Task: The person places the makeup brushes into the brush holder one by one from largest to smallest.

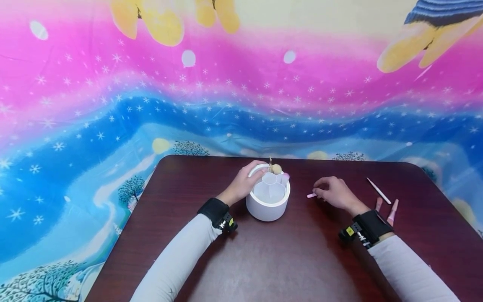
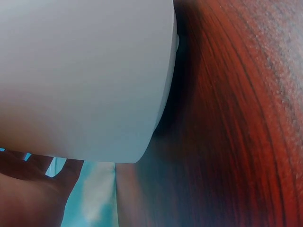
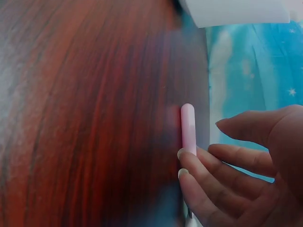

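My left hand (image 1: 242,183) grips the rim of a round white brush holder (image 1: 267,211), thumb over the top edge and fingers round the far side. Inside it are several compartments; a beige fluffy brush head (image 1: 277,169) and a pink tip (image 1: 286,176) stick up at the back right. To the right of the holder, my right hand (image 1: 337,193) reaches down to a pink-handled makeup brush (image 3: 188,127) lying on the table. Its fingertips (image 3: 183,173) touch the handle, while the thumb (image 3: 246,125) stays apart from it. The brush's other end is mostly hidden by the fingers.
On the dark red-brown table (image 1: 181,188), a slim pale stick (image 1: 378,191) and two pinkish brushes, one at the edge (image 1: 393,212), lie right of my right wrist. A printed cloth (image 1: 241,105) hangs behind the table's far edge.
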{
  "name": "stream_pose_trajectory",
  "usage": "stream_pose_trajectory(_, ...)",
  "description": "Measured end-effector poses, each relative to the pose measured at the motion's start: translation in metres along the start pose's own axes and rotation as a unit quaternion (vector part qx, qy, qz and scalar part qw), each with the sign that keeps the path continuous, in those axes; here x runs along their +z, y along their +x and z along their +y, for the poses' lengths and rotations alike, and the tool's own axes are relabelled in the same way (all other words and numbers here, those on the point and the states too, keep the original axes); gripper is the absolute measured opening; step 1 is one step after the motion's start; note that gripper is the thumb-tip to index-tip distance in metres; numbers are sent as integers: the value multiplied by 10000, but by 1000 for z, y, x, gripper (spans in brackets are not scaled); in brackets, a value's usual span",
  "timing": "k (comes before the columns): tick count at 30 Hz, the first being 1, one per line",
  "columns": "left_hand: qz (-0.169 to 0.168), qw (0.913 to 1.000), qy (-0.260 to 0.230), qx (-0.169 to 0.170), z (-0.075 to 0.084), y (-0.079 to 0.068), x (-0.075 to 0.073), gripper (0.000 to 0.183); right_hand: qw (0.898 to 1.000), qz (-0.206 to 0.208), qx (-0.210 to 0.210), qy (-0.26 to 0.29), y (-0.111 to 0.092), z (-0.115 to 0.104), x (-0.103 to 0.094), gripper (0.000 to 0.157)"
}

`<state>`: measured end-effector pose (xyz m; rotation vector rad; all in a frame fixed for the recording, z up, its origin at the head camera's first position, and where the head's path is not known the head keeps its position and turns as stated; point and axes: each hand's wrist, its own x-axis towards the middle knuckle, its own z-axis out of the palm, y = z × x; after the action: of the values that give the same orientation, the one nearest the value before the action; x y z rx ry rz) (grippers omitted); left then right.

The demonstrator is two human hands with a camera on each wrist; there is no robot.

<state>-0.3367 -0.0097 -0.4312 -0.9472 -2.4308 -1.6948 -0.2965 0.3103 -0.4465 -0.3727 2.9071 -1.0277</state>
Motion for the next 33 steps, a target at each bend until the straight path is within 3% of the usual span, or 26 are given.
stream_pose_trajectory(6, -77, 9999, -106, 11, 23, -6, -4, 30, 9987, -82, -95, -496, -7, 5, -1, 16)
stream_pose_trajectory(10, -44, 10000, -48, 0, 7, -1, 0, 32, 9947, -16, 24, -1029, -12, 12, -2, 16)
stream_pose_trajectory(15, 7, 10000, 8, -31, -8, 2, 3, 32, 9914, 365, 134, -1249, -18, 21, -8, 16)
stream_pose_trajectory(19, 45, 10000, 4, -12, -9, 2, 4, 31, 9892, 618, 246, -1309, -21, 24, -15, 17)
stream_pose_trajectory(26, 47, 10000, -4, 41, -10, 2, 3, 32, 9871, 452, 628, -1399, -24, 27, -25, 20)
stream_pose_trajectory(30, 55, 10000, 16, 69, -9, 2, 3, 32, 9881, 382, 640, -1345, -26, 26, -29, 20)
stream_pose_trajectory(33, 48, 10000, 29, 55, -7, 2, 3, 31, 9893, 519, 420, -1294, -28, 22, -32, 21)
